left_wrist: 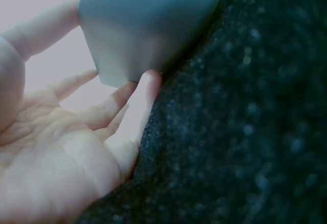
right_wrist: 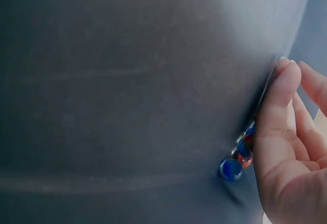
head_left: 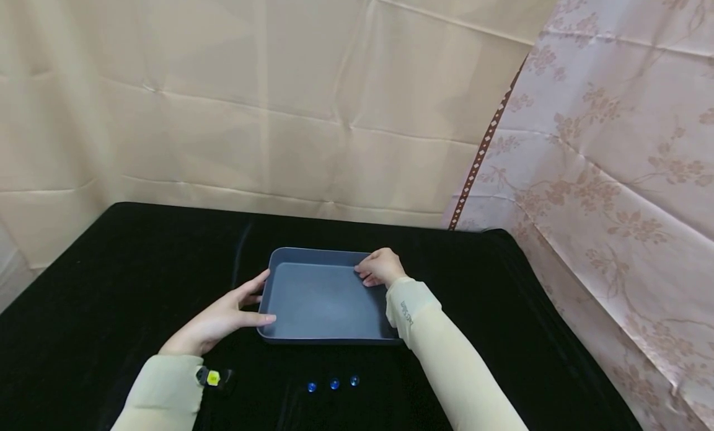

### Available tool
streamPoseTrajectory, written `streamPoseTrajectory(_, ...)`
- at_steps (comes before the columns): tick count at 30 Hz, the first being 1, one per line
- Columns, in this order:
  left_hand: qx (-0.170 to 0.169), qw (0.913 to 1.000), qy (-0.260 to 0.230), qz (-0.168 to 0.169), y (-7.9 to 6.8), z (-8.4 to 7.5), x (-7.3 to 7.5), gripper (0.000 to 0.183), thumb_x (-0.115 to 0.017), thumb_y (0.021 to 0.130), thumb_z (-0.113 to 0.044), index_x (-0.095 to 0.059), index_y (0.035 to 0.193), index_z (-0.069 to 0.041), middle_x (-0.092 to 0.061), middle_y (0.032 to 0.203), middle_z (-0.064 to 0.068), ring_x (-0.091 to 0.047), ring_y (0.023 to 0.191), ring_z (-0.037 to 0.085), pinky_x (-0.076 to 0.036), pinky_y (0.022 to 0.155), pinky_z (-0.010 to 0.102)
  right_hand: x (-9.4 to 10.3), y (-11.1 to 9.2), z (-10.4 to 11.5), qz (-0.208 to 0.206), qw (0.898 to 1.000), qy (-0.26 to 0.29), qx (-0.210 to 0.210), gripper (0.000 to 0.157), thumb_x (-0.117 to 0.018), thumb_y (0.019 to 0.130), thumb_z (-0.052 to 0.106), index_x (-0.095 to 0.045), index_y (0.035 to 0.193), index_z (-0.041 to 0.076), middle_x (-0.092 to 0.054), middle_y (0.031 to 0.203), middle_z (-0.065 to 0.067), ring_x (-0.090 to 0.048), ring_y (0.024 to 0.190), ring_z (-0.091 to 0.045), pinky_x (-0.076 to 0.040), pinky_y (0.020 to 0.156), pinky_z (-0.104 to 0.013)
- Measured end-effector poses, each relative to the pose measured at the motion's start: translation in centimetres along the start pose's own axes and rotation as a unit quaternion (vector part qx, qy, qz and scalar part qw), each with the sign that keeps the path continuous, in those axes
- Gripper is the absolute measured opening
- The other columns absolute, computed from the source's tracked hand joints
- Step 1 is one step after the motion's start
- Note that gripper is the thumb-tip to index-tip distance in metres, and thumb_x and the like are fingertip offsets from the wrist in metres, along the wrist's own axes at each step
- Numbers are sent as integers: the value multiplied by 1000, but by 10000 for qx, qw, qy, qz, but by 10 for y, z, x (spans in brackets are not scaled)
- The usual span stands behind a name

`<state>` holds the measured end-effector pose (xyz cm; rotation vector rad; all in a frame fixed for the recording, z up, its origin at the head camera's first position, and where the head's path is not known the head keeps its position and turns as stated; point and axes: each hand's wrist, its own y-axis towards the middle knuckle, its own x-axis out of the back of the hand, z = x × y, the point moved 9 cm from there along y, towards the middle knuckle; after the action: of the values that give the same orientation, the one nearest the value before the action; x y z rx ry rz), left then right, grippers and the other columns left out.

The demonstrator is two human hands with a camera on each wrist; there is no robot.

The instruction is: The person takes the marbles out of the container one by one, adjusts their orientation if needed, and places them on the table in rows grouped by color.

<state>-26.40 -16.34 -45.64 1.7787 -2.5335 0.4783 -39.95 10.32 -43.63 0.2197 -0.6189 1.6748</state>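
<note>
My left hand (head_left: pixel 223 316) gripped one end of the tray (head_left: pixel 323 301), which lay lengthwise across me; marbles (right_wrist: pixel 231 169) inside lay nearer my right hand (head_left: pixel 382 266), back from its bunched fingertips. Whether these pinched anything, I couldn't tell.

Blk-clothed tbl (head_left: pixel 139 276) w/ blue-gray tray (head_left: pixel 329 304) + 3 blue marbles (head_left: pixel 334 384).
</note>
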Motion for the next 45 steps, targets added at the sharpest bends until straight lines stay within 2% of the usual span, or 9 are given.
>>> streamPoseTrajectory(9,-67,10000,-47,35,1,0,0,89,-67,92,-23,-10,161,-20,-14,164,21,-21,144,48,-26,112,70,0,3,6,-401,9955,-856,77,13,-79,83,11,-75,81,-1,-67,63,-6,-60,44,-10,-55,47,-22)
streamPoseTrajectory(16,-38,10000,-56,40,1,1,0,90,-68,92,-23,-10,161,-21,-12,165,20,-21,145,48,-26,112,70,-4,6,6,-571,9922,-1102,120,16,-78,83,11,-73,74,0,-64,57,-4,-57,40,-9,-52,43,-20)
streamPoseTrajectory(29,-55,10000,-19,-7,-1,0,0,90,-68,91,-23,-10,161,-20,-11,165,20,-23,144,47,-28,112,68,-9,5,8,-386,9897,-1354,242,14,-72,85,9,-74,73,1,-65,58,-4,-59,42,-9,-53,45,-20)
streamPoseTrajectory(37,-17,10000,-6,-31,0,0,0,91,-68,91,-23,-10,161,-20,-12,164,21,-22,144,48,-29,111,68,-12,2,11,-294,9855,-1608,456,21,-72,86,9,-71,65,3,-64,58,-4,-58,44,-10,-52,45,-19)
streamPoseTrajectory(45,-47,10000,-39,-9,0,-1,-1,91,-68,91,-23,-9,161,-20,-12,164,21,-22,144,48,-28,112,68,-10,3,11,-212,9888,-1365,560,16,-72,85,9,-72,71,3,-66,61,-4,-60,45,-9,-55,48,-21)
